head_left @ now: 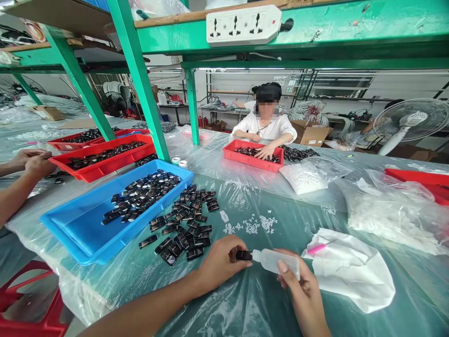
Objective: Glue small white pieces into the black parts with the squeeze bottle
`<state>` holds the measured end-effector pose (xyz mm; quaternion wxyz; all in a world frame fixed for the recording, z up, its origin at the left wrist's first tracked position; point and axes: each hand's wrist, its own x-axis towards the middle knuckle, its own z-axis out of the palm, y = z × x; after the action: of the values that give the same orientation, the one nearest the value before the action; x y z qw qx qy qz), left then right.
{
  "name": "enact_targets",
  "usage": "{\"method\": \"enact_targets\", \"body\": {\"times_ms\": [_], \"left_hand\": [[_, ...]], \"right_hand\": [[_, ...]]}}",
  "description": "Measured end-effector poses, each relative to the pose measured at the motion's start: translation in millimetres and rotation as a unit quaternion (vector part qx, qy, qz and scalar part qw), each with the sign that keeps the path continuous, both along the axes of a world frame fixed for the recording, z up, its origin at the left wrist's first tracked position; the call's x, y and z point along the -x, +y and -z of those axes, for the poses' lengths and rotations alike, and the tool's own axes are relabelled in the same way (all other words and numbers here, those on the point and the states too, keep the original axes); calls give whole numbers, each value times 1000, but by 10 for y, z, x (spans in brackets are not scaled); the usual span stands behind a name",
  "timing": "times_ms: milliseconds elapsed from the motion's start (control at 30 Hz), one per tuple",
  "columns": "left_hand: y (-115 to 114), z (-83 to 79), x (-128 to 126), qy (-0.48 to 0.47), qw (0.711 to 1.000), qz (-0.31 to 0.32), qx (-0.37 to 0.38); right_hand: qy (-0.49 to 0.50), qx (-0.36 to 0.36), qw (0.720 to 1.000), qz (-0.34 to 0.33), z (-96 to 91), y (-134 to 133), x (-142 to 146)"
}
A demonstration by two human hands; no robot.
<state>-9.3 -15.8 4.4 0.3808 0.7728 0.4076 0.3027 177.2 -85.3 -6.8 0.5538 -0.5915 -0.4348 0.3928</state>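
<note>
Between the thumb and fingers of my left hand (224, 257) is a small black plastic part (243, 255). My right hand (298, 281) is wrapped round a translucent squeeze bottle (277, 263), tilted on its side with its nozzle end at the black part. Whether the tip touches the part I cannot tell. Beyond my left hand lies a loose pile of black plastic parts (185, 229). Small white pieces (252, 225) are scattered on the table ahead of my hands. To the right, a white cloth (354, 276) carries a pink-handled needle-like tool (317, 248).
A blue tray (73, 234) with more black parts stands at left, red trays (87, 173) behind it. Bags of white pieces (393, 220) lie at right. Across the table a person (264, 117) reaches into a red tray (252, 161). Another person's hands (35, 161) show at far left. Green posts (140, 79) rise from the table.
</note>
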Motion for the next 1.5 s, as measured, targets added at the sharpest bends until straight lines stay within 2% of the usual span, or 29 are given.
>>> {"method": "enact_targets", "body": {"times_ms": [133,267,533,833,1033,1133,1500], "left_hand": [[1,1,0,-3,1000,1,-3],[2,18,4,-15,1000,3,9],[19,23,-17,-79,994,4,75],[9,-16,-16,-90,991,7,103],[8,-13,-16,-108,988,26,109],[11,6,-19,-121,986,30,109],[14,20,-18,-101,991,18,90]], "right_hand": [[-42,-34,998,21,-20,-23,13],[-43,-34,998,-1,-34,-19,-11],[51,-9,999,-12,-11,3,-29],[88,1,996,-18,36,13,-43],[220,-12,975,-40,41,23,-32],[253,-16,966,-39,45,41,-47],[165,-32,986,-19,36,47,-92]]}}
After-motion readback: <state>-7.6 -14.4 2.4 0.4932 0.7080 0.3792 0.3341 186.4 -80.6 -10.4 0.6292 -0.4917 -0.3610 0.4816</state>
